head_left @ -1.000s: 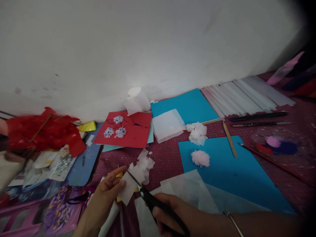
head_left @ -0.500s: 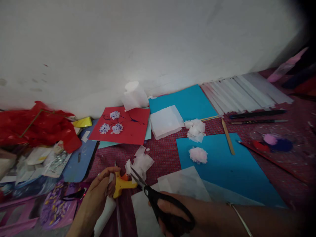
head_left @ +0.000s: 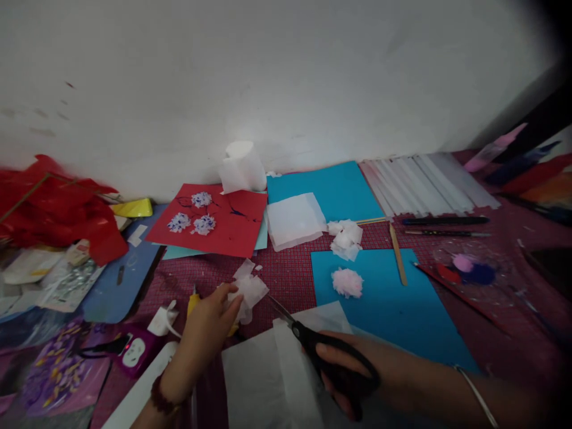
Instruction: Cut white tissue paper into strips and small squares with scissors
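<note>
Scissors [head_left: 318,348] (black) gripped in right hand [head_left: 357,376].

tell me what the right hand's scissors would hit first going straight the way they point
Probably the pile of white tissue scraps that the left hand is touching: the scissors in the right hand point up-left at it, across bare red cloth. Depth is unclear.
</note>
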Demonstrator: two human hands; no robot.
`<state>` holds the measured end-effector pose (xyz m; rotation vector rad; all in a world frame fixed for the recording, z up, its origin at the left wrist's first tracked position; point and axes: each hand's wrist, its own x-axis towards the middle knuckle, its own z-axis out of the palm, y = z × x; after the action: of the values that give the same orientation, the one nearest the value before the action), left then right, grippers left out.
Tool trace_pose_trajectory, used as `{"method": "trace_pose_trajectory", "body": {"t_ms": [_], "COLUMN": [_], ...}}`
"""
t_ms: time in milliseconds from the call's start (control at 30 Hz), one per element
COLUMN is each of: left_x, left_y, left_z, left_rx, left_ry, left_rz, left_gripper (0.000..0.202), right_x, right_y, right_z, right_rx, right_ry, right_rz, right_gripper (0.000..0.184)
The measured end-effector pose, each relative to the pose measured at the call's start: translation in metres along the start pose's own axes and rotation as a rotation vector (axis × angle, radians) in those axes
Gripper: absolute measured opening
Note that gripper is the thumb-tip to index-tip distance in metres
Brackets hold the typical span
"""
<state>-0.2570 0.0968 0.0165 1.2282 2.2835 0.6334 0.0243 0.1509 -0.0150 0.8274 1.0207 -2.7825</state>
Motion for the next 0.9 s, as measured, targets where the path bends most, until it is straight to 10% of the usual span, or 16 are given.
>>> {"method": "trace_pose_trajectory", "body": {"t_ms": [300,533,900], "left_x": [0.015,-0.007,-0.035], "left_y": [0.005,0.003,-0.025], "left_z": [0.003,-0.025,-0.023], "left_rx": [-0.112,-0.865,-1.069], "left_ry": [-0.052,-0.245,-0.239], "left_rz": [-0.035,-0.308,-0.340], "left_gripper": [0.016,0.032,0.026], "right_x": [-0.002,-0.004,0.027], "right_y": [-0.011,-0.032,-0.038], "right_z": [0.003,0.008,0.040], "right_rx": [-0.101,-0.261,-0.280], "right_ry": [-0.036,-0.187,-0.155], "right_rz": [-0.019,-0.116,-0.109], "right_gripper": [0.057,0.059,0.061]}}
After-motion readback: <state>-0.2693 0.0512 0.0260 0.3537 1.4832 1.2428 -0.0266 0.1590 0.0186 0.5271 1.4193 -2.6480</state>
